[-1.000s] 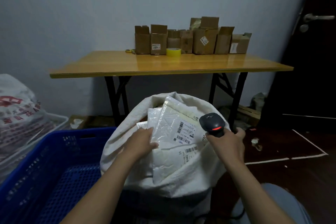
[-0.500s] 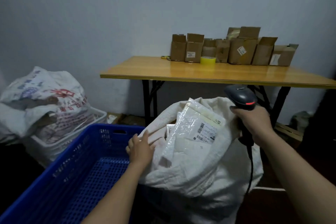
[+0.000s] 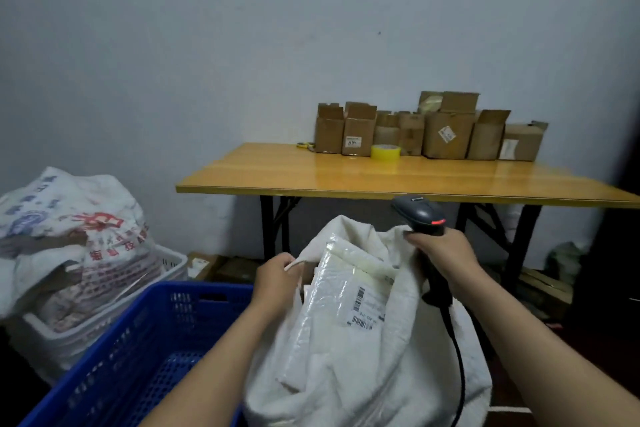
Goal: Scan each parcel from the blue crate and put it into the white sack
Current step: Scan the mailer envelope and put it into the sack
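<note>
Head view, 1 entry. Item 1: white sack (image 3: 346,402), standing upright just right of the blue crate (image 3: 114,357), mouth open towards the camera. Item 2: left hand (image 3: 277,276), fingers curled over the sack's near-left rim and gripping the cloth, apparently to hold the mouth wide so the contents settle. Item 3: white padded parcel (image 3: 346,291), already inside the sack, leaning upright with its barcode label facing up; at least 1 more pale mailer lies beneath it, the count not legible. Item 4: right hand (image 3: 446,250), closed in a full fist round the handle of the barcode scanner (image 3: 420,210), which is held raised beside the sack's far-right rim, red light showing, head pointing away from the label; its black cable (image 3: 457,357) hangs down the sack's right side. The scanner appears parked out of the way, not aimed. Item 5: crate interior, mesh floor in view with no parcel visible; the near corner is hidden by the left forearm, so whether any remain cannot be told. Likely stage: this parcel scanned and deposited, next one to be sought. Background stock: wooden folding table (image 3: 381,177) against the wall carrying a row of cardboard boxes (image 3: 446,135) and 1 yellow tape roll (image 3: 385,152); printed woven sacks (image 3: 69,218) heaped on a white basket (image 3: 166,264) at far left.
</note>
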